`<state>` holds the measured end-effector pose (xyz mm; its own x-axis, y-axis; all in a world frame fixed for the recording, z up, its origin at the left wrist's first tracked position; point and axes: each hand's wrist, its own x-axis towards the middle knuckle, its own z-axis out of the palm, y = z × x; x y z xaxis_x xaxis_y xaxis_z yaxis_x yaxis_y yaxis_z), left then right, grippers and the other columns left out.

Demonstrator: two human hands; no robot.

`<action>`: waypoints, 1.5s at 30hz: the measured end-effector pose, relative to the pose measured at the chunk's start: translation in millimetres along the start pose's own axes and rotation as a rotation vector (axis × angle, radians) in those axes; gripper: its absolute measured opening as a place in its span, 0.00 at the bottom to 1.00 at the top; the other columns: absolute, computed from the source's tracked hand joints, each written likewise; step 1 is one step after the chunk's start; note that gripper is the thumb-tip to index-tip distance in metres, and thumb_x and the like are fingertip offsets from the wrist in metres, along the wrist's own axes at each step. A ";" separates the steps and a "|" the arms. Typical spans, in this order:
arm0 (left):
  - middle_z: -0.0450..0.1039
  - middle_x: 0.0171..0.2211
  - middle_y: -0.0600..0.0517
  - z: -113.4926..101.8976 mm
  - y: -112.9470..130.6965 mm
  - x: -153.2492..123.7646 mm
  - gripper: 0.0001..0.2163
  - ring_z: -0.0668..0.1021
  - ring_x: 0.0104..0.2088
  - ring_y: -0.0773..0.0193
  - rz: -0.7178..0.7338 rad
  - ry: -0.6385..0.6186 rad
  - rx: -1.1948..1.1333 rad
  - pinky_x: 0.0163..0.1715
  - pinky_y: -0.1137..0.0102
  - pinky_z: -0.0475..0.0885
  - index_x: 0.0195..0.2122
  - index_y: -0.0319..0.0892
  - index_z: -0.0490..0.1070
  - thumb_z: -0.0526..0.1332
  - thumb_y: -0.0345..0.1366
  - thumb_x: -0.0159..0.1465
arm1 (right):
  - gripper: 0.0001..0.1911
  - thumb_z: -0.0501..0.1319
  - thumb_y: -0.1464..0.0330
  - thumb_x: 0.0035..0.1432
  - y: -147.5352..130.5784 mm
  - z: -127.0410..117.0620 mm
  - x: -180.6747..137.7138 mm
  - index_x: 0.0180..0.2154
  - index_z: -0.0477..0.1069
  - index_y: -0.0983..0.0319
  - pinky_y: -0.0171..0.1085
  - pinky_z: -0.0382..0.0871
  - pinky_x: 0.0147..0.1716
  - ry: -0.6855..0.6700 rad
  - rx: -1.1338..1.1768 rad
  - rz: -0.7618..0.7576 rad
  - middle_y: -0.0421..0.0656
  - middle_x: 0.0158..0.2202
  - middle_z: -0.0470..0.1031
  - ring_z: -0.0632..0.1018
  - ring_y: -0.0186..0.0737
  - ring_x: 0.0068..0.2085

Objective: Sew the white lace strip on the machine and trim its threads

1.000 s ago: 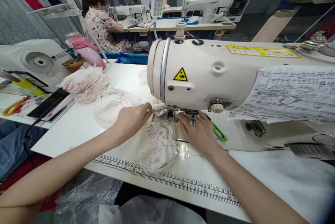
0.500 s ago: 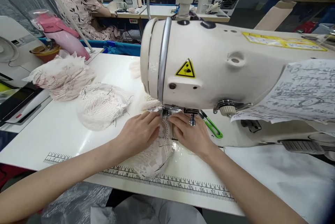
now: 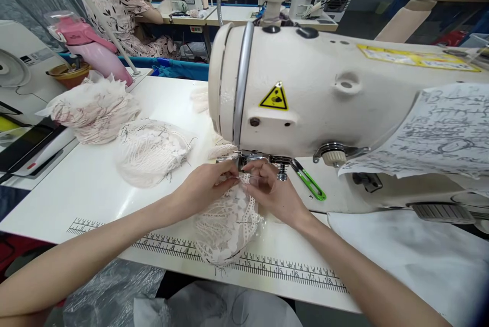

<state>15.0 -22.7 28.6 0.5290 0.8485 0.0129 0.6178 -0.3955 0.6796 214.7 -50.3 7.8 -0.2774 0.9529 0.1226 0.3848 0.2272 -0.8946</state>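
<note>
From the head view, the only one on my feed, I record the work as under way and, in my judgement, not complete. The lace piece point(image 3: 225, 227) lies on the counter point(image 3: 95, 197) just in front of the sewing machine point(image 3: 301, 98), its lower end over the printed ruler point(image 3: 298, 271). I find the left hand point(image 3: 231, 176) pinching its upper edge between thumb and fingers; the right hand point(image 3: 250, 179) grips the same edge alongside, fingertips nearly meeting. Loose dark threads hang from the lower rim, so trimming appears outstanding. The needle area is hidden by fingers; I cannot tell how much stitching is done. To the left lie a second lace piece point(image 3: 153, 151) and a lace heap point(image 3: 95, 110); whether either is finished I cannot determine. Green snips point(image 3: 311, 184) rest unused beside the right hand.
</note>
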 end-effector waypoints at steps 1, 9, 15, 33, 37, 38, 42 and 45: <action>0.77 0.30 0.53 -1.2 0.0 0.2 0.04 0.77 0.28 0.64 -0.023 -0.007 -0.035 0.26 0.71 0.69 0.35 0.43 0.70 0.57 0.34 0.66 | 0.09 0.60 0.67 0.59 -0.3 0.2 0.2 0.43 0.67 0.58 0.34 0.69 0.24 -0.004 0.076 0.036 0.33 0.23 0.69 0.74 0.35 0.22; 0.80 0.30 0.54 -7.8 -5.3 22.5 0.06 0.79 0.29 0.60 -0.082 -0.026 0.265 0.24 0.70 0.65 0.34 0.46 0.75 0.59 0.34 0.62 | 0.12 0.55 0.72 0.61 18.3 -1.7 -0.7 0.42 0.76 0.58 0.35 0.57 0.23 0.262 -0.743 -0.229 0.40 0.28 0.77 0.70 0.36 0.22; 0.79 0.31 0.50 -6.3 -2.8 25.1 0.07 0.79 0.28 0.57 0.011 0.071 0.553 0.23 0.68 0.67 0.37 0.43 0.76 0.60 0.37 0.65 | 0.15 0.55 0.78 0.61 15.3 -0.4 -3.0 0.42 0.77 0.60 0.40 0.62 0.38 0.132 -1.037 -0.439 0.42 0.50 0.78 0.76 0.39 0.35; 0.73 0.56 0.39 24.5 -20.5 -2.7 0.19 0.75 0.57 0.49 0.519 0.208 0.690 0.52 0.57 0.78 0.56 0.32 0.70 0.52 0.39 0.71 | 0.19 0.56 0.77 0.63 20.6 3.1 -6.1 0.54 0.72 0.60 0.47 0.67 0.47 0.138 -1.228 -0.390 0.44 0.51 0.79 0.77 0.44 0.36; 0.74 0.55 0.41 25.1 -20.4 -3.4 0.18 0.76 0.56 0.50 0.522 0.229 0.695 0.51 0.59 0.78 0.55 0.33 0.71 0.53 0.39 0.71 | 0.18 0.57 0.77 0.63 19.3 3.9 -6.1 0.52 0.73 0.60 0.45 0.69 0.46 0.157 -1.206 -0.375 0.45 0.48 0.80 0.77 0.45 0.38; 0.74 0.55 0.41 25.0 -20.6 -3.4 0.18 0.76 0.56 0.50 0.531 0.235 0.698 0.51 0.59 0.78 0.55 0.33 0.71 0.53 0.39 0.71 | 0.19 0.57 0.77 0.62 18.9 4.1 -6.2 0.52 0.74 0.59 0.45 0.69 0.46 0.155 -1.203 -0.363 0.45 0.48 0.80 0.77 0.46 0.39; 0.74 0.55 0.40 24.1 -21.9 -3.1 0.18 0.76 0.55 0.49 0.559 0.243 0.694 0.51 0.59 0.78 0.54 0.31 0.72 0.53 0.39 0.70 | 0.21 0.57 0.78 0.61 18.0 4.8 -7.1 0.53 0.73 0.59 0.46 0.69 0.46 0.146 -1.225 -0.364 0.45 0.50 0.79 0.77 0.45 0.38; 0.74 0.55 0.40 23.7 -22.7 -3.1 0.18 0.77 0.55 0.50 0.566 0.246 0.677 0.52 0.59 0.77 0.53 0.32 0.73 0.54 0.39 0.70 | 0.20 0.58 0.78 0.61 18.3 5.2 -8.0 0.54 0.72 0.60 0.48 0.68 0.49 0.137 -1.242 -0.384 0.44 0.52 0.78 0.77 0.44 0.37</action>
<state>13.1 -24.7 -4.2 0.7659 0.4856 0.4214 0.5542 -0.8309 -0.0496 219.4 -54.8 -11.9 -0.4876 0.7822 0.3878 0.8727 0.4499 0.1896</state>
